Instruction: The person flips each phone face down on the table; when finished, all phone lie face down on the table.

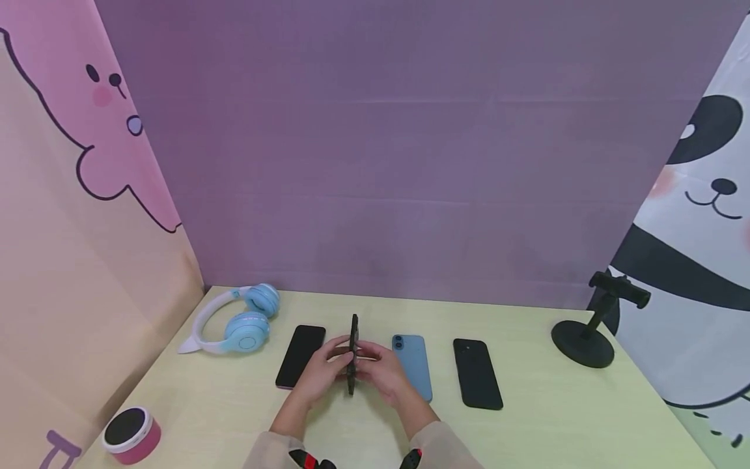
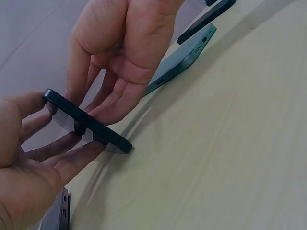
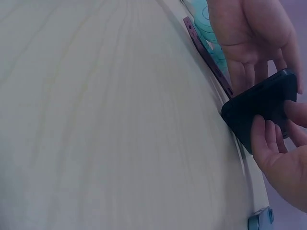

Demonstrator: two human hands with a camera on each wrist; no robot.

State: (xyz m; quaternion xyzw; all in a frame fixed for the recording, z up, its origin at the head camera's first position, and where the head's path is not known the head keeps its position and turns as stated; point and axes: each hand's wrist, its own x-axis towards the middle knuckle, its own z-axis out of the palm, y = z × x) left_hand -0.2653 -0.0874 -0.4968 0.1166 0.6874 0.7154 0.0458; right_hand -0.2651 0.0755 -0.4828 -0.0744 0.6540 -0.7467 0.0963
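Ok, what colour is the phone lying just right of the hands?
Light blue phone, lying back up on the table; it shows best in the head view.

On the pale wood counter, blue and white headphones lie near the far left corner. Just beside them, toward the middle, a black phone lies flat. A blue phone lies back up near the counter's middle, and another black phone lies to its right, apart from it. A black stand sits near the far right corner. A pink round speaker with a black top stands at the near left edge.
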